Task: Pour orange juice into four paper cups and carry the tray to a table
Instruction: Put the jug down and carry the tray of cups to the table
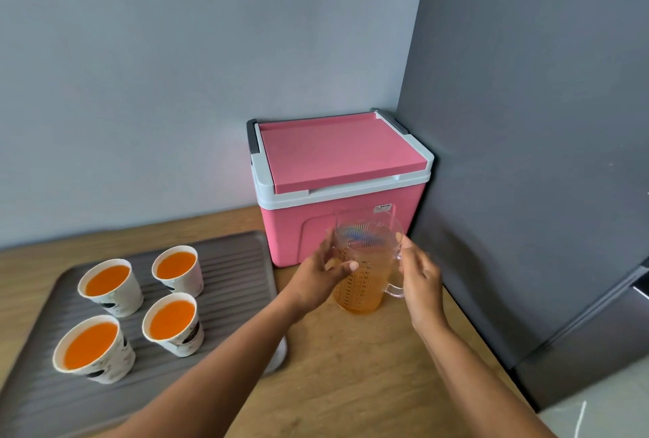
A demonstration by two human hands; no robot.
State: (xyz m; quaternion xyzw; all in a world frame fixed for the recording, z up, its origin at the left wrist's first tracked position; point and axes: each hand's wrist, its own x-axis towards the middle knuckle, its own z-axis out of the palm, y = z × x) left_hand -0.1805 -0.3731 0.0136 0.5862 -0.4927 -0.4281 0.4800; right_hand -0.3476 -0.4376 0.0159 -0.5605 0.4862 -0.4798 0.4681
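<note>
Several paper cups filled with orange juice stand on a grey ribbed tray at the left: two at the back and two in front. A clear plastic jug with a little orange juice at its bottom stands upright on the wooden counter, right of the tray. My left hand wraps the jug's left side. At the jug's handle, my right hand rests with fingers partly curled; whether it grips the handle is unclear.
A pink cooler box with a shut pink lid stands directly behind the jug in the corner. A dark grey panel rises at the right of the counter. The counter's right edge runs close to my right arm.
</note>
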